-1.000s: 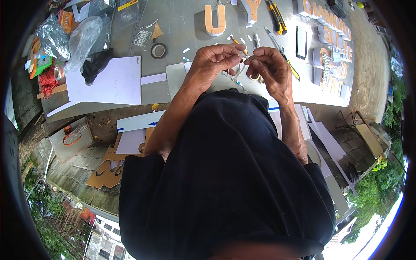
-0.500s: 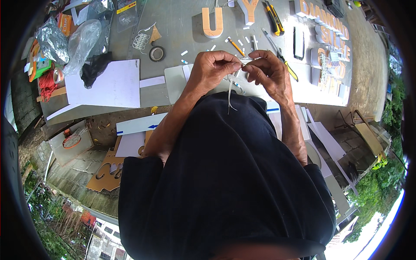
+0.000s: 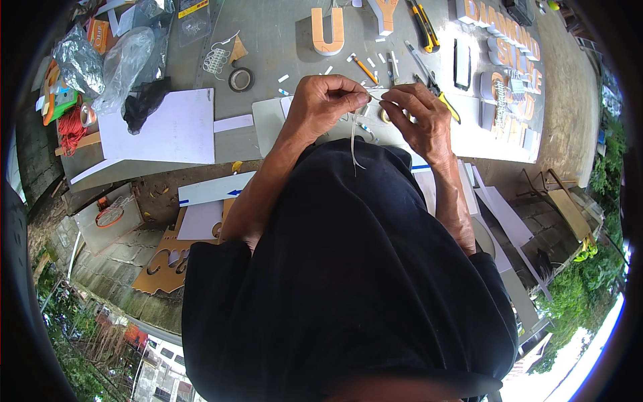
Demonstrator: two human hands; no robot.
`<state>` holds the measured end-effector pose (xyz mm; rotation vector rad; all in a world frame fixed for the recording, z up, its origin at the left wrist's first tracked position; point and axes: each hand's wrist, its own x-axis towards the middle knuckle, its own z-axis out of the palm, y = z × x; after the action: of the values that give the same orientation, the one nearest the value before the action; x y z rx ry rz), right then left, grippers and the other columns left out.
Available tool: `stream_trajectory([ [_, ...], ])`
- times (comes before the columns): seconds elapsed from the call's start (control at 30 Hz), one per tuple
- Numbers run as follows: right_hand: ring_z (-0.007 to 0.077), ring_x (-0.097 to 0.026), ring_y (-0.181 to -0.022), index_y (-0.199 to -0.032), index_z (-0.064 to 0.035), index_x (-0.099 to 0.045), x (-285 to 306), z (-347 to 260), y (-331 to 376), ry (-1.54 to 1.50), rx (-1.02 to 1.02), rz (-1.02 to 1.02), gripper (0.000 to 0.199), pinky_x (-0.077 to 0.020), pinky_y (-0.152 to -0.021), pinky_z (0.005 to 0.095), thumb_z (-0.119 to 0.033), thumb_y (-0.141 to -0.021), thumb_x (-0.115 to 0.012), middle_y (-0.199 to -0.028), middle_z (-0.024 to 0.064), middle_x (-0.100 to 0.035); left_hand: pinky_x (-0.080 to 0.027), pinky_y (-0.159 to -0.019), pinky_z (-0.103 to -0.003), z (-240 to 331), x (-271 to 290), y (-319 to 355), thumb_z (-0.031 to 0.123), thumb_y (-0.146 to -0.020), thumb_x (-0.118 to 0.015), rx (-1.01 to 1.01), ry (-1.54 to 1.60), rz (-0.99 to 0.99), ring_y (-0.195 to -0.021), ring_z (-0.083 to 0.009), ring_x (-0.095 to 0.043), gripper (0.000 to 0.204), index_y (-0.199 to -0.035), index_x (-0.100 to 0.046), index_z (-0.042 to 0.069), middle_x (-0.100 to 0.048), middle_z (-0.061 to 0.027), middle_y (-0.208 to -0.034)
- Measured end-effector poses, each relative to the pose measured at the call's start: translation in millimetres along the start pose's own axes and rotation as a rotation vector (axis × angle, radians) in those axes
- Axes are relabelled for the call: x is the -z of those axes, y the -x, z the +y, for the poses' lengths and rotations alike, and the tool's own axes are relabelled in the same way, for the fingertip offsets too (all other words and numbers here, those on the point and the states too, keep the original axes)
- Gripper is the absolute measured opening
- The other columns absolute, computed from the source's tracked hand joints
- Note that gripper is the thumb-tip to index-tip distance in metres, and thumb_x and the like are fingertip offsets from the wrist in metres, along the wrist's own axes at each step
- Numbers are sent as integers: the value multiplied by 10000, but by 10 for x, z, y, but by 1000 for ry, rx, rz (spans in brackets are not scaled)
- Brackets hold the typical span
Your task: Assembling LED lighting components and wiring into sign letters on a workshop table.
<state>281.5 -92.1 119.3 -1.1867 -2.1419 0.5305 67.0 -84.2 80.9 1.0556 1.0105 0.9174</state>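
Observation:
Above the near edge of the table, my left hand (image 3: 329, 104) pinches a thin white wire (image 3: 355, 144) between thumb and forefinger. The wire's loose ends dangle below that hand against my dark shirt. A short stretch of it runs across to my right hand (image 3: 420, 119), whose thumb and forefinger are closed on it. A small gap separates the fingertips of both hands. Behind and below the fingers, a few more wire pieces are partly hidden.
Cutters with yellow handles (image 3: 447, 107), a yellow utility knife (image 3: 426, 30), an orange pencil (image 3: 364, 70) and a tape roll (image 3: 241, 79) lie on the table (image 3: 281, 40). Block letters (image 3: 328, 33) stand at the back and right. Plastic bags (image 3: 124, 70) and white sheet (image 3: 181, 130) are left.
My hands have drawn slightly apart, and a short stretch of wire now shows between the fingertips. The right hand has shifted a little to the right and downward.

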Motion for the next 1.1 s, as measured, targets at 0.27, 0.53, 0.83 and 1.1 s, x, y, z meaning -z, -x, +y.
stream_trajectory([
  [0.27, 215, -687, -783, -955, -71, -683, -30, 16, 16, 61, 76, -82, 195, -574, -660, 329, -46, -781, -767, -894, 44, -674, -523, -703, -245, 43, 37, 33, 44, -867, -734, 96, -48, -8, -755, -112, -642, 164, -988, -724, -65, -734, -112, -870],
  [0.53, 218, -676, -727, -923, -63, -658, -81, 15, 47, -15, 23, -92, 176, -554, -609, 356, -24, -783, -758, -869, 45, -650, -529, -683, -247, 96, 8, 60, 49, -851, -740, 112, -74, -13, -731, -112, -654, 138, -948, -739, -48, -734, -101, -835],
  [0.83, 216, -641, -812, -909, -60, -663, 36, -66, -57, 124, 139, -213, 178, -554, -668, 356, -31, -762, -760, -882, 32, -635, -527, -616, -285, 247, -85, 72, 84, -817, -751, -218, -679, 117, -670, -139, -675, 116, -909, -756, 14, -742, -105, -808],
  [1.1, 215, -657, -847, -935, -55, -695, 70, -37, -35, 47, 87, -152, 205, -570, -710, 336, -28, -750, -778, -913, 44, -659, -537, -641, -289, 309, -76, 61, 101, -819, -753, -170, -607, -74, -688, -173, -691, 139, -926, -759, 12, -742, -117, -817],
])
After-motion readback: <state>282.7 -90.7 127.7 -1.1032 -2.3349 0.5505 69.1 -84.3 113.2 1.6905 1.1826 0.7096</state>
